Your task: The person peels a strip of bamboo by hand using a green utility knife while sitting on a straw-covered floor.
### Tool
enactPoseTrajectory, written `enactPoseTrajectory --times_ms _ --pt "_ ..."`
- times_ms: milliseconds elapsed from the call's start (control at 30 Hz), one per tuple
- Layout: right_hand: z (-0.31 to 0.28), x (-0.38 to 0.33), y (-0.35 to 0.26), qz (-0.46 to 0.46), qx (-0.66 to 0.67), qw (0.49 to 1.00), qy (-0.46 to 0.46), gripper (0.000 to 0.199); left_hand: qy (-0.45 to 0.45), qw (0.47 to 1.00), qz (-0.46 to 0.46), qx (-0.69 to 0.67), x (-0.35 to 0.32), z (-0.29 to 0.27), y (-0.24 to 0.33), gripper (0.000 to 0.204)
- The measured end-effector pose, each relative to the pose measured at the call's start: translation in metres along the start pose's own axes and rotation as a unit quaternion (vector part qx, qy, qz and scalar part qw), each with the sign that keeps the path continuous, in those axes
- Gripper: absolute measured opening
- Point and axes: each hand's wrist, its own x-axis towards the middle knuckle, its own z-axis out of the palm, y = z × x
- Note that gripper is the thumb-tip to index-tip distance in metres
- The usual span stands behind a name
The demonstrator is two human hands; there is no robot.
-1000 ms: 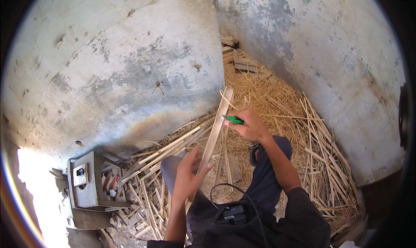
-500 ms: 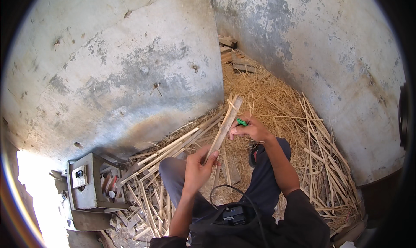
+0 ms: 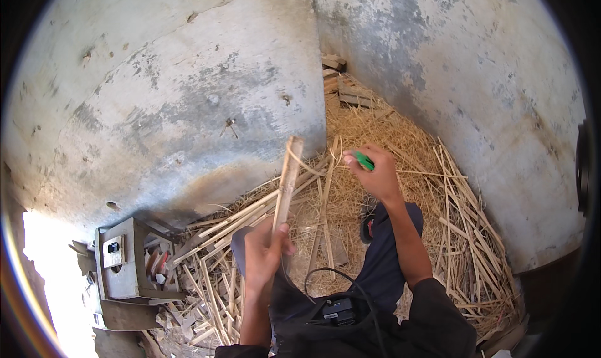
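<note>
My left hand (image 3: 261, 255) is closed round the lower end of a flat, split bamboo strip (image 3: 288, 179), which stands nearly upright in front of me. My right hand (image 3: 382, 178) grips a small green object (image 3: 364, 161), perhaps a knife handle; no blade can be made out. A thin pale sliver (image 3: 305, 165) curls off near the strip's top, its far end toward my right hand. A gap separates that hand from the strip.
Straw-like shavings (image 3: 400, 132) cover the floor in the corner. Long thin sticks (image 3: 472, 245) lie piled at the right, more sticks (image 3: 216, 295) at the left. A grey box-like frame (image 3: 125, 264) stands far left. A black cable (image 3: 360, 286) crosses my lap.
The bamboo strip has swung left and more upright with my left hand. My right hand has moved up and right, away from the strip, keeping the green object.
</note>
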Motion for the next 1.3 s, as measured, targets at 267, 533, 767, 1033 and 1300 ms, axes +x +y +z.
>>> enactPoseTrajectory --times_ms 267,533,767,1033,1300 --pt "-0.007 -0.006 -0.046 -0.010 0.142 0.983 0.115 0.021 0.014 0.995 0.046 0.088 -0.009 0.005 -0.008 0.022" --pt "0.015 -0.013 -0.075 -0.024 0.117 0.993 0.022 0.029 0.068 0.956 0.195 0.207 -0.012 0.014 -0.004 0.033" --pt "0.001 -0.005 -0.052 0.013 0.285 0.958 0.008 0.021 0.056 0.950 0.204 0.228 -0.014 0.010 -0.006 0.032" --pt "-0.008 -0.003 -0.041 0.203 0.422 0.884 -0.020 0.023 -0.136 0.987 -0.019 0.083 -0.015 -0.014 -0.009 0.025" --pt "-0.013 -0.001 -0.041 0.194 0.396 0.897 -0.043 0.023 -0.115 0.980 0.076 0.146 -0.020 -0.018 0.002 0.024"
